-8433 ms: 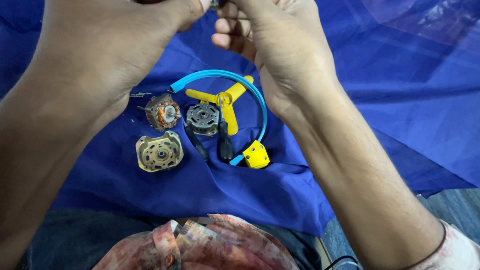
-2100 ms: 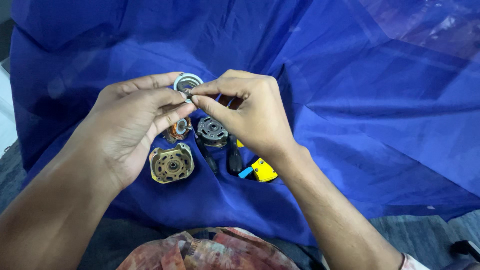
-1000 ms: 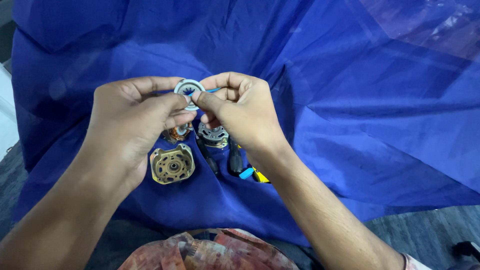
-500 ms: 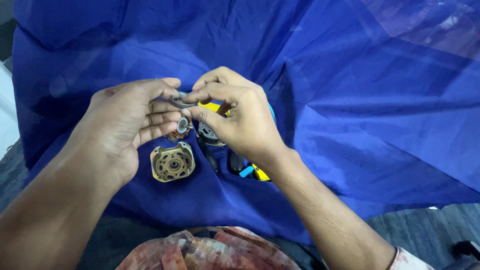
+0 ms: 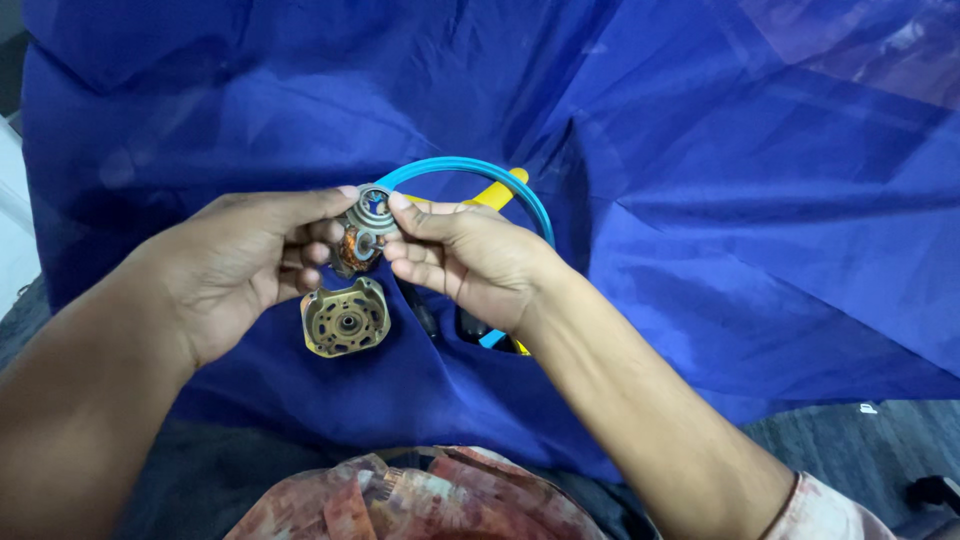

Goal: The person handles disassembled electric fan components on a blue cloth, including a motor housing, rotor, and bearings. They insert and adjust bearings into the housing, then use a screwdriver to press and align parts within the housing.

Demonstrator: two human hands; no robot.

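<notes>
A rumpled blue cloth carries the parts: a brass-coloured round motor cover lies flat, with a light-blue ring and yellow plastic piece up and to its right.

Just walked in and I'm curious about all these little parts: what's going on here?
A person sits over a blue cloth, both hands pinching a small round metal motor part with copper windings showing. The left hand and right hand hold it between fingertips, raised above the cloth. A brass-coloured motor end plate lies just below the hands, and a light blue ring with yellow spokes lies behind them.
</notes>
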